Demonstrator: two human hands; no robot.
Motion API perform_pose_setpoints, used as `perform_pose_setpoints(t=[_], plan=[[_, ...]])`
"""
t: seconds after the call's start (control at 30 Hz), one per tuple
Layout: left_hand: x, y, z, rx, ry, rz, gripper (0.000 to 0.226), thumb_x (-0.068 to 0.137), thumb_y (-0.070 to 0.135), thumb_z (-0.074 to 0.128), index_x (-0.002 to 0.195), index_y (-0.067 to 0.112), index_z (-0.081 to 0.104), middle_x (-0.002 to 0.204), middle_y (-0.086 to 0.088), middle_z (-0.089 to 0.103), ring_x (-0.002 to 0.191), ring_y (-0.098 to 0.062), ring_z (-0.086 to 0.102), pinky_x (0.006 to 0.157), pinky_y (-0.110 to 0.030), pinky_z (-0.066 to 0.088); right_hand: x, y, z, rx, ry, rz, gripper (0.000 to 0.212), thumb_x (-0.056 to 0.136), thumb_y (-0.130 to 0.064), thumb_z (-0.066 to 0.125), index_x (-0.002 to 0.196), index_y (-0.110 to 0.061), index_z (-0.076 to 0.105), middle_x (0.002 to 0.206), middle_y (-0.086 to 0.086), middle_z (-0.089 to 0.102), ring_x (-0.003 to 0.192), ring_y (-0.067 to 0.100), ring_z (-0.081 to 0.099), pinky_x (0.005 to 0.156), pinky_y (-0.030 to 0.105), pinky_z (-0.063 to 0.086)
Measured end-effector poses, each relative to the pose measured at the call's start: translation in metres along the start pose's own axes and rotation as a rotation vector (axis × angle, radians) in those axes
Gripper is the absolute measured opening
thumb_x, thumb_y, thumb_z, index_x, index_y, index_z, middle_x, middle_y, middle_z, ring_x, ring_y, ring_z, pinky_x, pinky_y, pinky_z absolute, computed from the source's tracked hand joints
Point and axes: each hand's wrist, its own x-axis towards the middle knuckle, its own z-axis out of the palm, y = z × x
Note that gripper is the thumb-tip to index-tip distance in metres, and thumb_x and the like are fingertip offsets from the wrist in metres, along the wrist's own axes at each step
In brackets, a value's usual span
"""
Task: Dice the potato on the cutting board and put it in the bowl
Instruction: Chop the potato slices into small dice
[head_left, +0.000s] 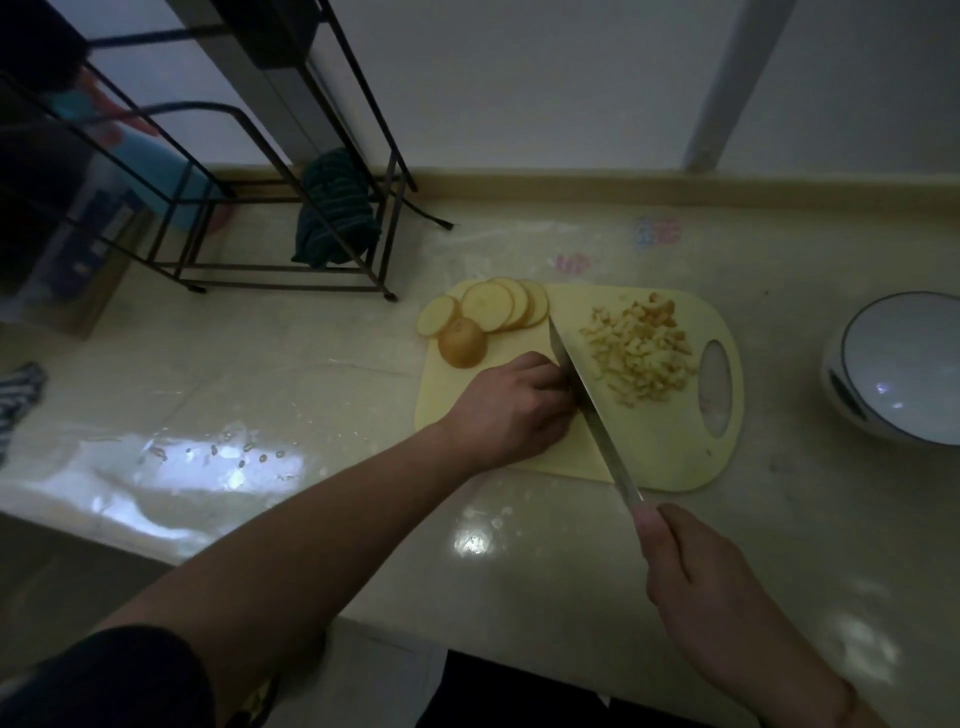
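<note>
Nearest me, my right hand (696, 571) wraps its fingers round the handle of the knife (587, 395), whose blade runs up across the cutting board (670, 457). My left hand (511, 402) sits curled against the blade's left face; its fingers hide whatever piece they pin, so I cannot tell how much potato is under them. Diced potato (641, 353) is heaped right of the blade. Round slices (493, 309) and a skin-on end piece (461, 343) lie at the board's far left corner. The bowl (904, 364) stands well apart on the counter (519, 545), to the right. I judge the slices stiff but wet and slippery, best stacked flat and pinned from above. The small, light dice will scatter, so scoop them on the blade.
</note>
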Motion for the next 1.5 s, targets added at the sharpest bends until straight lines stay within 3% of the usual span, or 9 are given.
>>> perform_pose_setpoints(t=[0.13,0.3,0.43,0.57,0.8,1.07,1.33,1.5], plan=[[0.001,0.001,-0.001,0.016,0.003,0.008,0.017,0.088,0.021,0.064,0.093,0.012,0.077,0.088,-0.006,0.068,0.089,-0.028,0.062,0.062,-0.039,0.052,0.017,-0.001,0.006,-0.03,-0.002,-0.029,0.05,0.087,-0.057,0.027,0.07,-0.017,0.051,0.057,0.001,0.055,0.058,0.01,0.054,0.061,0.03,0.041],[0.0,0.002,-0.001,0.019,0.005,0.019,0.017,0.088,0.02,0.064,0.094,0.011,0.077,0.089,-0.007,0.067,0.09,-0.028,0.061,0.065,-0.038,0.052,0.023,0.001,0.007,-0.043,0.005,-0.039,0.051,0.088,-0.056,0.028,0.07,-0.014,0.049,0.058,0.001,0.054,0.056,0.009,0.052,0.055,0.022,0.036],[-0.001,0.006,-0.002,0.002,0.013,0.002,0.017,0.088,0.019,0.066,0.096,0.01,0.077,0.091,-0.008,0.067,0.09,-0.03,0.062,0.064,-0.039,0.054,0.023,0.0,0.003,-0.047,-0.007,-0.035,0.049,0.09,-0.055,0.027,0.07,-0.015,0.048,0.061,0.0,0.055,0.057,0.013,0.052,0.059,0.034,0.041],[-0.001,0.011,-0.005,0.004,0.018,-0.016,0.01,0.086,0.016,0.072,0.092,0.01,0.077,0.088,-0.007,0.067,0.088,-0.03,0.062,0.061,-0.039,0.054,0.026,0.003,-0.003,0.04,-0.019,0.025,0.06,0.086,-0.064,0.024,0.07,-0.012,0.049,0.057,0.0,0.051,0.047,0.01,0.043,0.053,0.023,0.031],[-0.003,0.011,-0.001,0.008,0.027,-0.054,0.013,0.089,0.02,0.07,0.094,0.011,0.078,0.09,-0.007,0.066,0.091,-0.027,0.061,0.061,-0.04,0.055,0.023,0.003,-0.005,0.103,-0.03,0.081,0.064,0.082,-0.07,0.023,0.071,-0.013,0.049,0.056,-0.001,0.05,0.044,0.009,0.041,0.051,0.024,0.031],[-0.01,0.008,0.001,-0.02,0.062,-0.052,0.014,0.088,0.014,0.071,0.096,0.005,0.078,0.099,-0.013,0.07,0.092,-0.03,0.065,0.068,-0.039,0.057,0.018,-0.005,0.001,0.012,-0.036,-0.008,0.057,0.097,-0.052,0.032,0.076,-0.003,0.052,0.067,0.014,0.059,0.05,0.015,0.046,0.052,0.025,0.034],[-0.011,0.009,0.005,-0.032,0.062,-0.096,0.018,0.089,0.017,0.068,0.098,0.005,0.078,0.098,-0.012,0.071,0.09,-0.032,0.065,0.072,-0.038,0.055,0.009,-0.006,0.004,-0.085,-0.024,-0.038,0.049,0.098,-0.047,0.034,0.071,-0.011,0.052,0.063,0.004,0.059,0.059,0.016,0.055,0.057,0.031,0.039],[-0.009,0.011,0.0,-0.028,0.066,-0.098,0.015,0.086,0.015,0.069,0.093,0.006,0.079,0.091,-0.011,0.071,0.084,-0.031,0.065,0.067,-0.032,0.053,0.004,-0.003,0.007,-0.105,-0.016,-0.054,0.044,0.1,-0.041,0.033,0.069,-0.016,0.05,0.063,-0.002,0.054,0.061,0.006,0.051,0.054,0.015,0.033]])
